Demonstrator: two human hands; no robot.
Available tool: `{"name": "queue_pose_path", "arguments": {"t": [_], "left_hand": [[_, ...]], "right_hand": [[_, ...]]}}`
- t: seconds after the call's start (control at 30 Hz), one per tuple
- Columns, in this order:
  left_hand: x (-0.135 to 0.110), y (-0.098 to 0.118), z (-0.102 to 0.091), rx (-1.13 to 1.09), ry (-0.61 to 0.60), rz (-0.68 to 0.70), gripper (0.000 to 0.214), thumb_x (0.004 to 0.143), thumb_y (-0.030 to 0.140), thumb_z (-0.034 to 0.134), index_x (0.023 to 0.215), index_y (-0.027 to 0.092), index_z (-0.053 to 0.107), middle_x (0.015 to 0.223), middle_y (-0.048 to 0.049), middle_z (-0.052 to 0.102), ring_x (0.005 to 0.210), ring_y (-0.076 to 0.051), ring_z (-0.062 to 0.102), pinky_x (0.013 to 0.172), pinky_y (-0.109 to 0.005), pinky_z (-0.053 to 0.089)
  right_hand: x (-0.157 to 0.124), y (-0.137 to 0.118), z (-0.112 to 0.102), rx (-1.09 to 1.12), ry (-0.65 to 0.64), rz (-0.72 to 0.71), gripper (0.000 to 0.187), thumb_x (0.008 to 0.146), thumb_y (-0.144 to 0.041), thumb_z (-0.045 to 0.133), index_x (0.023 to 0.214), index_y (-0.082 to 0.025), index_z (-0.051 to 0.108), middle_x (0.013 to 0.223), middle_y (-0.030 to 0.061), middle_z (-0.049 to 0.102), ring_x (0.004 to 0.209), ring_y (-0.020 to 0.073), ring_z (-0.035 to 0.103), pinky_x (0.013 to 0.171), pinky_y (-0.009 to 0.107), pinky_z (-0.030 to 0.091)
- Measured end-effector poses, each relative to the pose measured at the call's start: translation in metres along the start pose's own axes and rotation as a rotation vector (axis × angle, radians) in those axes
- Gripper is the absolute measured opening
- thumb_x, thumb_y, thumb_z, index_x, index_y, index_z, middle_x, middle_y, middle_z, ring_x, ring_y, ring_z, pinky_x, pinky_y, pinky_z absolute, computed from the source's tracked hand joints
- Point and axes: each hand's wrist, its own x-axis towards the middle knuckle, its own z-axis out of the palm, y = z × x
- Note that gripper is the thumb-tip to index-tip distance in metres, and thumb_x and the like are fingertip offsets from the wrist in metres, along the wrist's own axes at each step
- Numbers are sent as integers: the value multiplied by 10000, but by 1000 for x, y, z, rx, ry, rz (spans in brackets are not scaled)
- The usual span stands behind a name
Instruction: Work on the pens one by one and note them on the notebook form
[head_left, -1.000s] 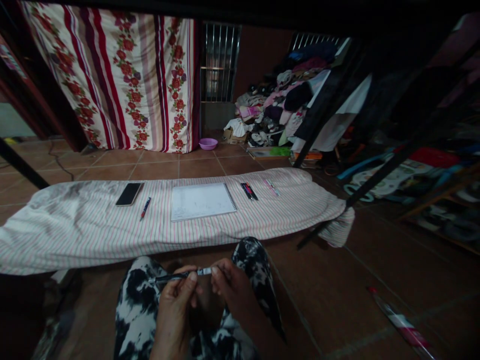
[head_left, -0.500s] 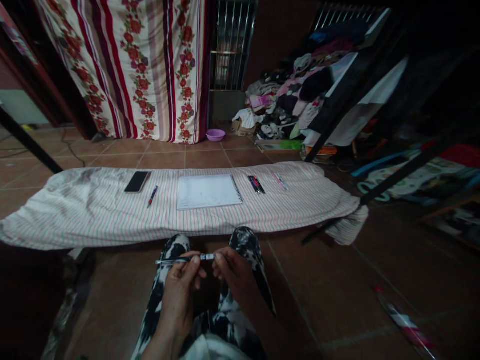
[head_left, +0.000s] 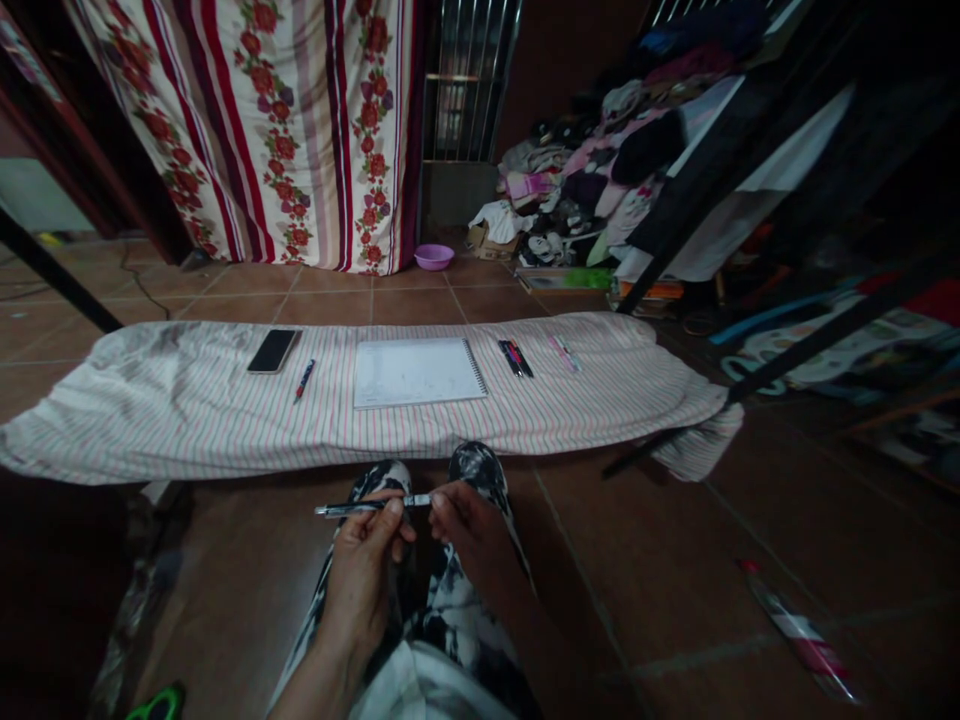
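Above my knees, my left hand [head_left: 366, 555] is closed around a dark pen [head_left: 337, 510], its thumb lying along the barrel. One end of the pen sticks out to the left; the pale end points right. My right hand [head_left: 466, 522] pinches that pale end between thumb and fingertips. The pen lies nearly level across both hands. Beyond them, a spiral notebook [head_left: 416, 375] rests open on a striped cloth [head_left: 195, 410]. To its left are a phone [head_left: 273, 352] and another pen [head_left: 304, 382]. Several dark pens [head_left: 516, 358] and some pink and pale pens [head_left: 564, 353] lie to its right.
A floral curtain [head_left: 322, 130] hangs behind the cloth-covered surface, beside a purple basin [head_left: 434, 257]. Piled clothes [head_left: 592, 180] stand at the back right. Dark poles [head_left: 795, 360] rise at the sides. A plastic bottle [head_left: 806, 635] lies on the floor; something green [head_left: 161, 703] shows at lower left.
My view has tipped slightly down, so the scene sits higher. My knees are closer together. Both hands keep their hold on the pen, and the green thing has come into view.
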Motion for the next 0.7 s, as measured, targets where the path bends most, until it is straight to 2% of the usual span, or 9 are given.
{"name": "queue_pose_path", "arguments": {"t": [0.17, 0.43, 0.7], "left_hand": [[3, 0, 2, 5, 4, 2, 334, 590, 335, 761, 818, 127, 632, 520, 21, 560, 456, -67, 425, 461, -180, 299], [5, -4, 5, 66, -26, 16, 311, 620, 346, 739, 823, 133, 639, 505, 24, 566, 446, -65, 433, 451, -179, 301], [9, -3, 3, 31, -26, 8, 305, 630, 332, 739, 824, 125, 629, 516, 23, 565, 439, -55, 423, 441, -169, 292]], "right_hand": [[0, -4, -2, 44, -16, 23, 369, 832, -524, 433, 763, -180, 548, 652, 14, 595, 568, 123, 561, 527, 239, 442], [1, -6, -5, 50, 62, 53, 396, 808, -547, 454, 631, -195, 494, 520, -21, 498, 488, 108, 483, 493, 232, 393], [0, -5, -2, 119, 67, 65, 350, 809, -511, 479, 778, -175, 571, 668, 22, 598, 559, 124, 550, 526, 250, 436]]}}
